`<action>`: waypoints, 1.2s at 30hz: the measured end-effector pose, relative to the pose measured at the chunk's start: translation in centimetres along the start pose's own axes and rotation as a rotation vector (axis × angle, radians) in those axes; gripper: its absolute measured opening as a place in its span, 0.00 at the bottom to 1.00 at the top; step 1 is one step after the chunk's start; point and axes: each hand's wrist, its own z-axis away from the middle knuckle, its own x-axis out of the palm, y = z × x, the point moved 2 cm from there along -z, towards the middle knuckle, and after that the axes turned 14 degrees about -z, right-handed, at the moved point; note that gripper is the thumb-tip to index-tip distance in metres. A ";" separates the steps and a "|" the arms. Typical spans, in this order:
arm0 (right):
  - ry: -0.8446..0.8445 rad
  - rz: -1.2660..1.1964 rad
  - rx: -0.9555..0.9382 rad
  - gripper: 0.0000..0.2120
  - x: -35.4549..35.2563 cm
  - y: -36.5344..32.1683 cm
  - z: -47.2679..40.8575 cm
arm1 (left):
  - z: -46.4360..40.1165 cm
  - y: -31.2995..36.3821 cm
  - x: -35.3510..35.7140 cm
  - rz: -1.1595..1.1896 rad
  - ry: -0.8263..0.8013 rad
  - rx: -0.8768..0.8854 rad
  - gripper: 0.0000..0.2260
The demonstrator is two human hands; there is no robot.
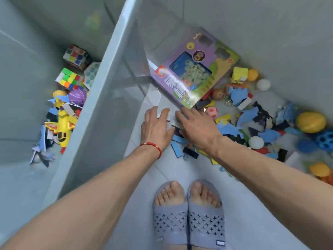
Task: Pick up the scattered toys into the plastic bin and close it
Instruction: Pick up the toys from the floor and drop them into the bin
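I stand on a pale grey tiled floor [252, 222], smooth and slightly glossy, and I take it as my landmark. Thin darker grout lines [163, 173] cross it, one running diagonally away from just ahead of my feet. On my feet, at the near edge of that floor, are my grey-blue perforated rubber slippers [189, 222], side by side and touching. At the far side of the floor the same pale grey surface [261, 24] carries on upward in my view; I cannot tell whether it is wall or more tile. The light is soft, even and cool, with faint shadows on the floor.
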 end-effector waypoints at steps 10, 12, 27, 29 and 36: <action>0.246 -0.085 0.035 0.12 3.1 0.2 0.1 | 0.4 -0.4 3.6 0.100 0.145 0.061 0.20; 0.238 -0.030 0.031 0.13 3.5 0.1 0.0 | 0.4 -0.2 3.5 0.160 0.124 0.037 0.19; 0.503 -0.716 0.578 0.10 0.1 4.4 7.4 | 0.8 0.9 3.0 0.013 0.075 0.118 0.19; 0.439 -0.559 0.479 0.11 0.8 4.0 6.6 | 1.1 1.3 2.8 0.017 0.079 0.141 0.24; 0.325 -0.150 0.421 0.22 0.9 2.9 3.4 | 0.6 0.8 2.8 0.048 0.022 0.159 0.15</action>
